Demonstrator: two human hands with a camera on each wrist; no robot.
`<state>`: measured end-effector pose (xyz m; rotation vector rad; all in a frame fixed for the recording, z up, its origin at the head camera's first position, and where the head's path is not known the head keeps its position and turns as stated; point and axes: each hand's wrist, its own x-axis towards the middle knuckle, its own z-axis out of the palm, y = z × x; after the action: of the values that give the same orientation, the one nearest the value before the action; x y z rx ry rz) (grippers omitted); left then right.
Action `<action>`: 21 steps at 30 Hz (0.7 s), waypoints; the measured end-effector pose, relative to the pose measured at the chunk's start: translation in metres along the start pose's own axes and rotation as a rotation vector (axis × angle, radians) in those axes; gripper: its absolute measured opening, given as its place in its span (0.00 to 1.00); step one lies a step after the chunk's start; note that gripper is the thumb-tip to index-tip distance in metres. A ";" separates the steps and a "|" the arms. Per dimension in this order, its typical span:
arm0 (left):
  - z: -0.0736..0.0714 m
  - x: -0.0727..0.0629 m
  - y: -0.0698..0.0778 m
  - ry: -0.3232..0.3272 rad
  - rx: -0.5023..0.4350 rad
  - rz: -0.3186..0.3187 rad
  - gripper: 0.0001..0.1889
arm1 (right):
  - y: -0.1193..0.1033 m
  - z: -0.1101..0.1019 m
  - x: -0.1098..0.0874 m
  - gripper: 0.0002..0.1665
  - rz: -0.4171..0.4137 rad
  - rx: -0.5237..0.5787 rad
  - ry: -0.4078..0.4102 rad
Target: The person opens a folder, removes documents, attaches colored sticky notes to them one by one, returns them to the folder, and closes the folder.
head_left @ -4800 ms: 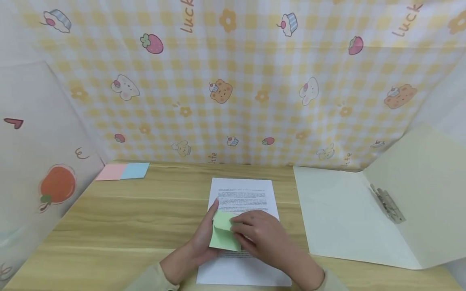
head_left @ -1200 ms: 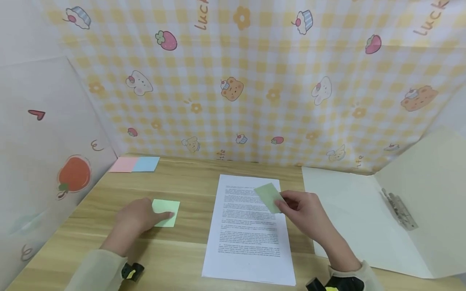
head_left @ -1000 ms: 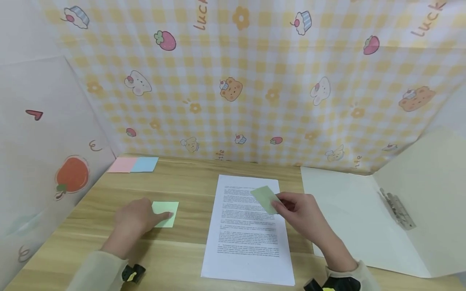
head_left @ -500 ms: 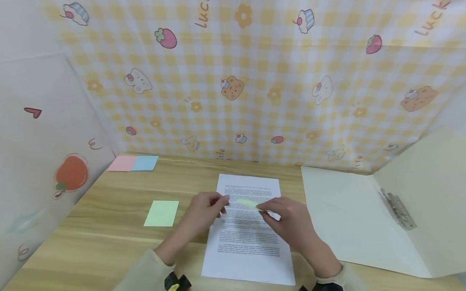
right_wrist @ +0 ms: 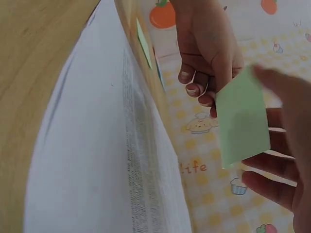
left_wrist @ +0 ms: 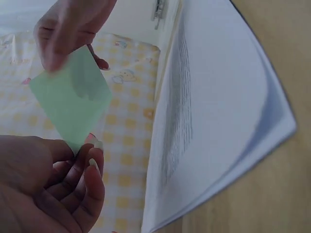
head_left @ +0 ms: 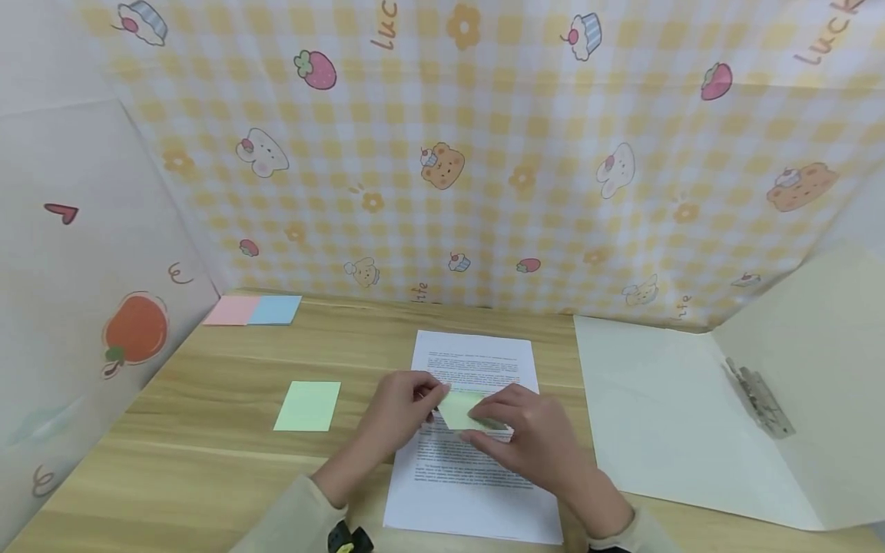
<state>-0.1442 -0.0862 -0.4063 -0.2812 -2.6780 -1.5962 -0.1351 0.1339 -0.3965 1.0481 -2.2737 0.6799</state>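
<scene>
A single light green sticky note [head_left: 456,412] is held between the two hands, above a stack of printed paper [head_left: 470,503]. My left hand [head_left: 397,407] pinches one corner of it between thumb and fingers, clearly seen in the left wrist view. At the opposite side, my right hand [head_left: 542,442] has its thumb by a corner and its fingers behind the note [right_wrist: 243,119]; that thumb is blurred in the right wrist view. To the left of the paper, a green sticky note pad [head_left: 307,405] lies flat on the table, apart from both hands.
A pink pad [head_left: 231,310] and a blue pad [head_left: 276,311] lie side by side at the table's back left. On the right, a cream folder [head_left: 664,430] lies opened, its cover propped up with a metal clip [head_left: 760,399]. A patterned yellow cloth [head_left: 477,215] hangs behind the table.
The top note was peeled and the pad set down on the left. My left hand then left the pad, came to the paper and took the note's corner; my right hand shifted along the note.
</scene>
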 end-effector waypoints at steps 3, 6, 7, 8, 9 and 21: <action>-0.001 0.001 -0.003 0.014 0.006 -0.004 0.07 | 0.000 0.003 0.001 0.11 0.217 0.139 0.004; -0.002 0.003 -0.006 0.038 -0.001 -0.010 0.07 | 0.001 0.006 0.004 0.15 0.508 0.247 -0.031; -0.003 0.003 -0.007 0.045 -0.006 -0.008 0.06 | 0.002 0.008 0.006 0.17 0.597 0.283 -0.053; -0.004 0.004 -0.008 0.051 -0.011 -0.005 0.07 | 0.002 0.009 0.008 0.20 0.670 0.309 -0.079; -0.005 0.005 -0.009 0.056 -0.014 -0.001 0.07 | 0.004 0.012 0.009 0.22 0.735 0.348 -0.110; -0.007 0.008 -0.017 0.031 -0.026 -0.020 0.06 | 0.010 0.030 0.014 0.13 1.008 0.674 -0.122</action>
<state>-0.1549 -0.0993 -0.4163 -0.2288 -2.6472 -1.6284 -0.1582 0.1132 -0.4110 0.0639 -2.6687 1.9061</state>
